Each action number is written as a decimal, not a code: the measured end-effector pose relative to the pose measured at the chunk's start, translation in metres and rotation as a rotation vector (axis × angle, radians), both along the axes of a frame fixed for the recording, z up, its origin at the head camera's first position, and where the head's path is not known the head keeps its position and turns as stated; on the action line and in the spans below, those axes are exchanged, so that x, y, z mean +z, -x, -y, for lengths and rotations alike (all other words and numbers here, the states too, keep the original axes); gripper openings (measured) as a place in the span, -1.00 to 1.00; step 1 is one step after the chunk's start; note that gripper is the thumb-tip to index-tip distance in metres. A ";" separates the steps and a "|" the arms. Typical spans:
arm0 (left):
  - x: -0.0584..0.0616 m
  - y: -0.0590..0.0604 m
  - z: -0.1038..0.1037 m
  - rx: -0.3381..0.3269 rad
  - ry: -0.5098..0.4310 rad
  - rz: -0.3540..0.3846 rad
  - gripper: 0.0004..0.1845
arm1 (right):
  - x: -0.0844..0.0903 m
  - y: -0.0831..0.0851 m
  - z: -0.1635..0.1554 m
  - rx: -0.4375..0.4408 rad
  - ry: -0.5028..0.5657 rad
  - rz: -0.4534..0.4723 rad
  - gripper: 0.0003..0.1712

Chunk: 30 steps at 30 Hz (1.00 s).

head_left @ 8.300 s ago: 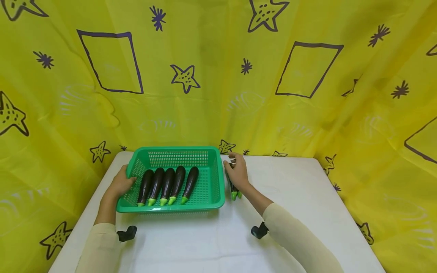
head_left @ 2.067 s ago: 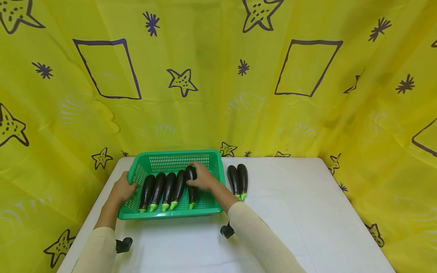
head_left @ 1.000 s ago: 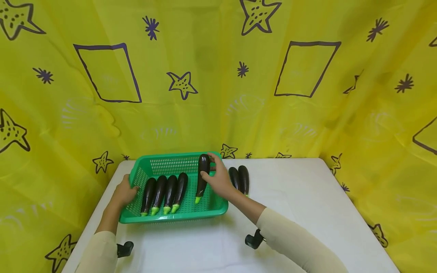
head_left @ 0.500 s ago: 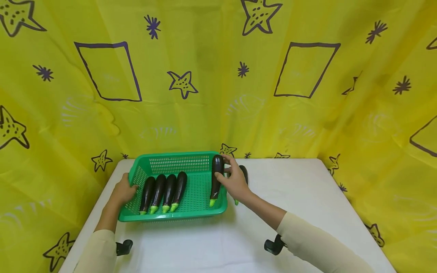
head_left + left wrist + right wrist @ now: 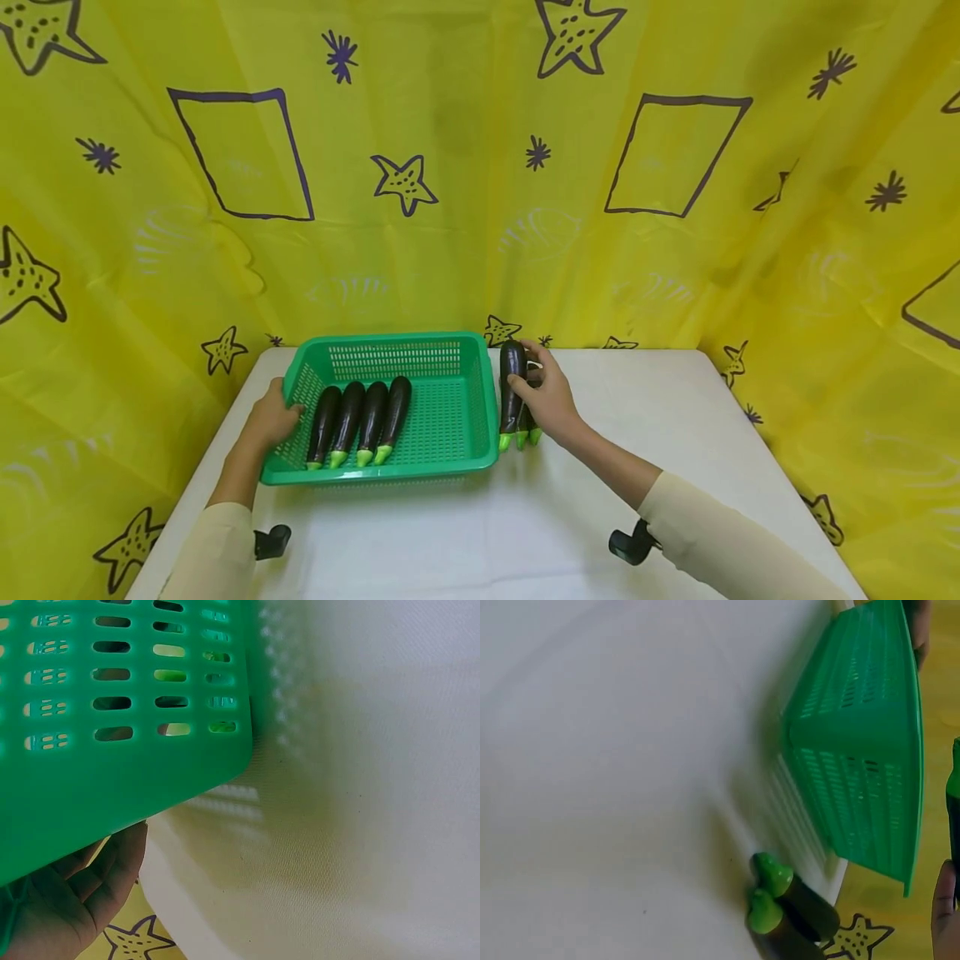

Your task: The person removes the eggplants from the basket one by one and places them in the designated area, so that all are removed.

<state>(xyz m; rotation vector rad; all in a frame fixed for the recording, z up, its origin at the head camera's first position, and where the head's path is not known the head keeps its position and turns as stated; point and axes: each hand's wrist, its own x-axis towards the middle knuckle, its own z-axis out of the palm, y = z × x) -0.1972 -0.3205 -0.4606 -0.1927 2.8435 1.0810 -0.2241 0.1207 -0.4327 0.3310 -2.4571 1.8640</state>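
A green plastic basket (image 5: 438,417) stands on the table, with several dark eggplants (image 5: 372,421) side by side in its left half. My left hand (image 5: 272,417) grips the basket's left rim, thumb over the edge; the left wrist view shows its fingers against the outer wall. Just right of the basket, my right hand (image 5: 551,400) pinches one eggplant (image 5: 512,379) between thumb and fingers, its green stem pointing toward me. Two more eggplants (image 5: 810,907) lie together on the table below that hand, mostly hidden by it in the head view.
White cloth (image 5: 675,450) covers the table. A yellow curtain (image 5: 465,258) with printed stars hangs around its back and sides. Black camera mounts (image 5: 272,542) sit at both wrists.
My right hand took an eggplant out of the basket and moved it right, past the rim, to beside the two on the table. My left hand keeps its grip on the basket.
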 end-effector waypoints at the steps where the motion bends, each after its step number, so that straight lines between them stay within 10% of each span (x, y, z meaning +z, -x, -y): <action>1: 0.000 0.000 0.000 0.001 -0.001 -0.001 -0.35 | -0.001 0.002 -0.003 -0.006 0.003 0.008 -0.26; 30: 0.000 0.002 0.001 0.006 0.002 0.009 -0.38 | -0.046 0.043 -0.069 -0.164 -0.198 0.090 -0.26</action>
